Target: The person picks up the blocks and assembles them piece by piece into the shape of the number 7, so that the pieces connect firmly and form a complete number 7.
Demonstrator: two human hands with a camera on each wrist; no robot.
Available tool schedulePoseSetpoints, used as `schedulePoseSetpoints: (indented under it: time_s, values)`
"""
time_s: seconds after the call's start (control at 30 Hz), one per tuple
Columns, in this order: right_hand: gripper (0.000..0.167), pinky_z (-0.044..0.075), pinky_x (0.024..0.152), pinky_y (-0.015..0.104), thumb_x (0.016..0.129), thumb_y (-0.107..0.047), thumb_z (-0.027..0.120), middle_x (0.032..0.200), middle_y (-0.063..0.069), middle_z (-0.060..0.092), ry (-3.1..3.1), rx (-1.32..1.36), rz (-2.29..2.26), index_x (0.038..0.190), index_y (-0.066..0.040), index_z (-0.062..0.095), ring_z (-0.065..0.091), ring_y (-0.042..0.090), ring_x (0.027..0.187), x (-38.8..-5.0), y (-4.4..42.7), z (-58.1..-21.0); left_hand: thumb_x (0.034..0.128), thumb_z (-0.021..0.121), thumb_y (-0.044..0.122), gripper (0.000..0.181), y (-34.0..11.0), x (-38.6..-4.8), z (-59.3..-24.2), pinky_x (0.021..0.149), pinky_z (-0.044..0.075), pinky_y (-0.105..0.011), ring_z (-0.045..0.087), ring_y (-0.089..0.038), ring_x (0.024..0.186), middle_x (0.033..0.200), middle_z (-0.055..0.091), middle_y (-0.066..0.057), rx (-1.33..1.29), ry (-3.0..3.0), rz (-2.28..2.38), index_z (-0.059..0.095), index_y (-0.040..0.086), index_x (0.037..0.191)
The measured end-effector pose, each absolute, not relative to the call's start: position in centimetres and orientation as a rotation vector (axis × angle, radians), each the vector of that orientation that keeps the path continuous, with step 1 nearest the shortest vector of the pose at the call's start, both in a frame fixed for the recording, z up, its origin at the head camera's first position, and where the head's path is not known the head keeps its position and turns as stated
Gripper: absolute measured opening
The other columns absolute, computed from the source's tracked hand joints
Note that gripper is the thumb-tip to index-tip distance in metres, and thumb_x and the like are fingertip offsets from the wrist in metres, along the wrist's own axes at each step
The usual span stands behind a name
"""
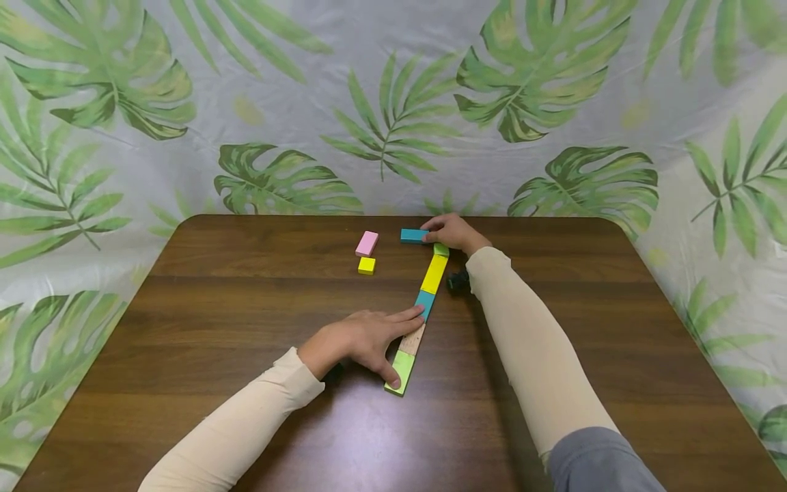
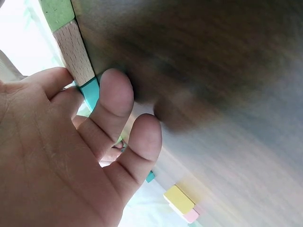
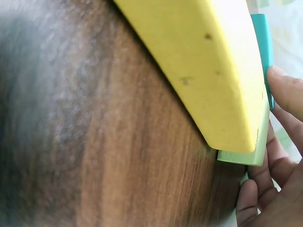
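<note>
A slanting row of blocks lies on the table: a light green block [image 1: 402, 364] nearest, then a plain wooden block [image 1: 410, 341], a blue block [image 1: 425, 299], a yellow block [image 1: 434, 274] and a small green block [image 1: 441, 250] at the far end. My left hand [image 1: 367, 336] spreads along the row, its thumb on the light green block and its fingertips by the wooden and blue blocks. Beyond the far end, my right hand [image 1: 453, 232] pinches the right end of another blue block [image 1: 411, 236]. That block appears teal beside the green one in the right wrist view.
To the left of the far end lie a pink block [image 1: 367, 243] and a small yellow block [image 1: 366, 266]. The brown wooden table [image 1: 246, 307] ends at a leaf-patterned curtain [image 1: 393, 102] behind. A dark wrist camera [image 1: 458, 281] sits under the right wrist, close to the row.
</note>
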State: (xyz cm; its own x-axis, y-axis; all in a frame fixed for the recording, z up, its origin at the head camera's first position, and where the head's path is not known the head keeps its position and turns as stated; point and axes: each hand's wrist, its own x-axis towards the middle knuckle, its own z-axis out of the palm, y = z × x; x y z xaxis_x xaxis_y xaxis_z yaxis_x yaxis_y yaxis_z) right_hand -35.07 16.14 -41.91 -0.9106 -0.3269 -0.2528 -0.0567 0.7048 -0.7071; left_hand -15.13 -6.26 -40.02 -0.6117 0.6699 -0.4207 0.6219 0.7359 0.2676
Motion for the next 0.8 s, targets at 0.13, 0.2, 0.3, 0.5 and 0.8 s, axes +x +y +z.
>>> schedulePoseSetpoints:
  time_s: [0.13,0.2,0.3,0.5,0.8]
  values:
    - [0.037,0.045,0.103,0.044,0.098,-0.023,0.062,0.140,0.014,0.056,2.550,-0.302,-1.040,0.133,-0.011,0.062,0.052,0.031,0.122,-35.07,16.21,-42.06,0.0754,0.078,0.060,0.109,-6.25,-15.06,-40.04,0.118,0.033,-0.044,0.028,-0.014,0.152,0.168,-0.001,0.019,0.982,2.434,0.137,0.015,0.033,0.160]
    - [0.038,0.046,0.103,0.044,0.098,-0.023,0.062,0.141,0.014,0.056,2.546,-0.303,-1.033,0.134,-0.011,0.062,0.052,0.031,0.122,-35.05,16.28,-42.06,0.0756,0.078,0.060,0.109,-6.24,-15.04,-40.02,0.118,0.032,-0.044,0.028,-0.015,0.152,0.168,-0.001,0.019,0.985,2.430,0.140,0.015,0.032,0.160]
    - [0.038,0.045,0.104,0.045,0.098,-0.023,0.062,0.142,0.014,0.055,2.544,-0.310,-1.017,0.134,-0.012,0.062,0.052,0.031,0.125,-34.99,16.38,-41.95,0.0759,0.077,0.060,0.108,-6.22,-15.06,-40.01,0.117,0.034,-0.044,0.030,-0.015,0.151,0.168,-0.001,0.019,0.986,2.431,0.140,0.015,0.032,0.160]
    - [0.036,0.044,0.106,0.046,0.098,-0.025,0.063,0.140,0.013,0.056,2.545,-0.332,-0.980,0.132,-0.014,0.064,0.051,0.031,0.125,-34.83,16.58,-41.72,0.0758,0.077,0.060,0.109,-6.18,-15.13,-40.03,0.118,0.033,-0.045,0.028,-0.016,0.152,0.168,0.000,0.018,0.991,2.431,0.143,0.015,0.032,0.160]
    - [0.034,0.046,0.102,0.044,0.097,-0.026,0.064,0.135,0.012,0.059,2.528,-0.358,-0.982,0.129,-0.014,0.066,0.055,0.029,0.116,-34.48,16.85,-42.02,0.0763,0.077,0.060,0.108,-6.27,-15.23,-40.18,0.118,0.032,-0.047,0.031,-0.016,0.151,0.168,-0.002,0.019,0.991,2.422,0.152,0.014,0.032,0.160]
